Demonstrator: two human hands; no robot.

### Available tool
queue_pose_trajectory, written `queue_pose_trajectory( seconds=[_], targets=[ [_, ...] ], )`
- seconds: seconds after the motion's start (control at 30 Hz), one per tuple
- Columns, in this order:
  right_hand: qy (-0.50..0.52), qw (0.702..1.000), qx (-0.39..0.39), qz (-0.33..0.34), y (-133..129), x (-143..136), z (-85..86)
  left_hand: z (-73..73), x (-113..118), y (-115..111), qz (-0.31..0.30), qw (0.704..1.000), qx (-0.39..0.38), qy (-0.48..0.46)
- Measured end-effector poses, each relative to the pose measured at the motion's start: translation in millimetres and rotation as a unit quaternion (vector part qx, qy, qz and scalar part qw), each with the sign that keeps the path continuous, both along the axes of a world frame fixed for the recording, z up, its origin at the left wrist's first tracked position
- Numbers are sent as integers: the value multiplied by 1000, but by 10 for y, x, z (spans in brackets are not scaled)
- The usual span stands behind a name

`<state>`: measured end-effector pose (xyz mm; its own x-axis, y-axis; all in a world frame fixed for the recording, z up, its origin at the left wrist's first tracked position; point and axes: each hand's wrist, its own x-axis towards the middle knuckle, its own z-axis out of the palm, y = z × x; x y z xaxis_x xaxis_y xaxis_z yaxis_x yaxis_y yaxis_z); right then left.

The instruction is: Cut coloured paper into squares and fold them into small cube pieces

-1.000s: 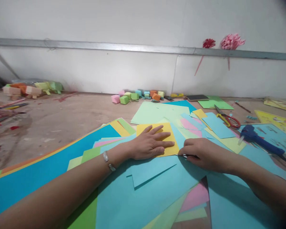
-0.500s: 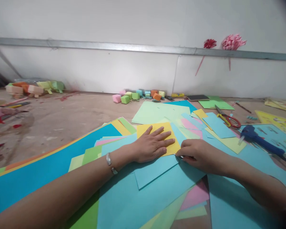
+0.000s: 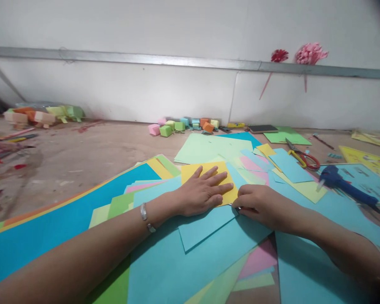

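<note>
Fingers spread, my left hand (image 3: pixel 202 192) lies flat on a yellow square of paper (image 3: pixel 190 171). Beneath the yellow square is a folded or stacked light blue paper (image 3: pixel 202 230), resting on a larger light blue sheet (image 3: pixel 177 270). My right hand (image 3: pixel 261 207) is closed in a pinch at the lower right corner of the yellow paper. A small dark, shiny tip shows between its fingertips and touches the paper edge; most of that item is hidden by the hand.
Coloured sheets spread across the table. To the right lie scissors (image 3: pixel 302 158) and a blue glue gun (image 3: pixel 345 188). Small paper cubes (image 3: pixel 177 126) line the back near the wall, beside a dark phone-like slab (image 3: pixel 262 129). Paper flowers (image 3: pixel 310 55) hang on the rail.
Both hands stay in almost the same place. My right hand's fingertips have shifted very slightly left along the yellow paper's corner.
</note>
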<state>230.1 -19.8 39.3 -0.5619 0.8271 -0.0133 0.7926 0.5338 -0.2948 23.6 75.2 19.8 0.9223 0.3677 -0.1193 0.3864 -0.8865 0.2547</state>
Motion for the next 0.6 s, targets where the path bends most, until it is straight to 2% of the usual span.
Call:
queue_pose_trajectory(
  seconds=[0.1,0.27,0.43,0.6],
  targets=[
    [-4,1000,-7,-9,9,36,13,56,-75,154,-50,999,13,1],
    [2,1000,6,-5,19,129,7,31,-164,326,-29,998,40,29],
    [-15,1000,18,-5,29,186,32,-55,-100,186,-32,998,47,22],
    [-54,998,1,-12,34,169,59,-1,-46,44,-16,999,15,29]
  ],
)
